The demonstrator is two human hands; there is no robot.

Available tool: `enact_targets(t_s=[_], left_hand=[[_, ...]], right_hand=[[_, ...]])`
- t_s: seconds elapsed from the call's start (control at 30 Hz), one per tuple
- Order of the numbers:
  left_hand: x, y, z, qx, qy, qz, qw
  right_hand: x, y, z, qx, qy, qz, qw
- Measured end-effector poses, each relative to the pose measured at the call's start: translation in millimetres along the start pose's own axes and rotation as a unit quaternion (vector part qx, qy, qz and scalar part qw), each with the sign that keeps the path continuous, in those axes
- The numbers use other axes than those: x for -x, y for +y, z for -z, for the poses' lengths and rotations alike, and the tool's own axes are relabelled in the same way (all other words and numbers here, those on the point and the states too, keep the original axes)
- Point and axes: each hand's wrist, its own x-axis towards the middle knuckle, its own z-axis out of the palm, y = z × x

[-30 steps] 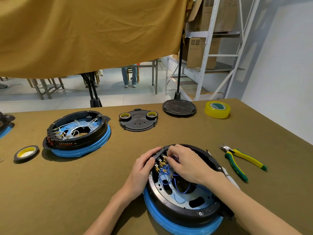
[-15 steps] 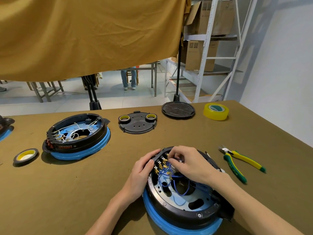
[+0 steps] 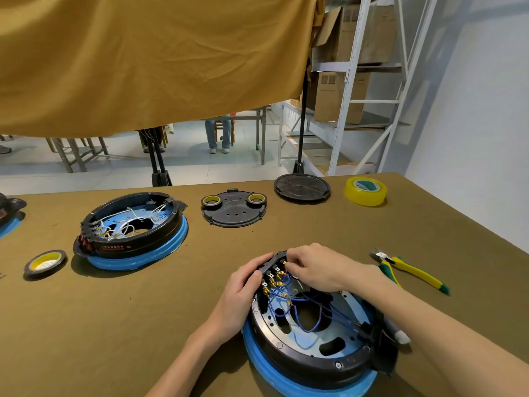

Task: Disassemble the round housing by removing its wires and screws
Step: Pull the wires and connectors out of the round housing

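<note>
The round housing (image 3: 309, 365), black with a blue rim, lies near the table's front edge, open side up. Blue wires (image 3: 307, 308) with brass terminals run across its inside to a row of black switches at its far left wall. My left hand (image 3: 243, 290) grips the housing's outer left wall beside those switches. My right hand (image 3: 317, 267) reaches over the far rim, its fingertips pinched on a wire terminal at the switch row. What the fingertips hold is partly hidden by the hand.
A second housing (image 3: 134, 233) with white wires sits at the left. Green and yellow pliers (image 3: 409, 270) lie to the right. A black cover plate (image 3: 233, 210), a round black disc (image 3: 302, 187), a yellow tape roll (image 3: 365, 191) and a black tape roll (image 3: 45, 262) rest on the table.
The view has tilted slightly, so the housing and hands sit lower in frame. My right hand's fingers have shifted a little left along the switch row. My left hand keeps its grip.
</note>
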Motion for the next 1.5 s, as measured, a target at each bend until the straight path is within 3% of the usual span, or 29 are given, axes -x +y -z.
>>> enact_targets(t_s=[0.2, 0.73, 1.5], left_hand=[[-1, -2, 1, -0.007, 0.015, -0.002, 1.000], [-2, -5, 1, -0.016, 0.016, 0.005, 1.000], [-3, -4, 2, -0.023, 0.007, 0.006, 1.000]], right_hand=[[7, -4, -28, -0.079, 0.097, -0.022, 0.992], [8, 0, -32, -0.193, 0.095, -0.035, 0.976], [7, 1, -36, -0.190, 0.142, -0.033, 0.971]])
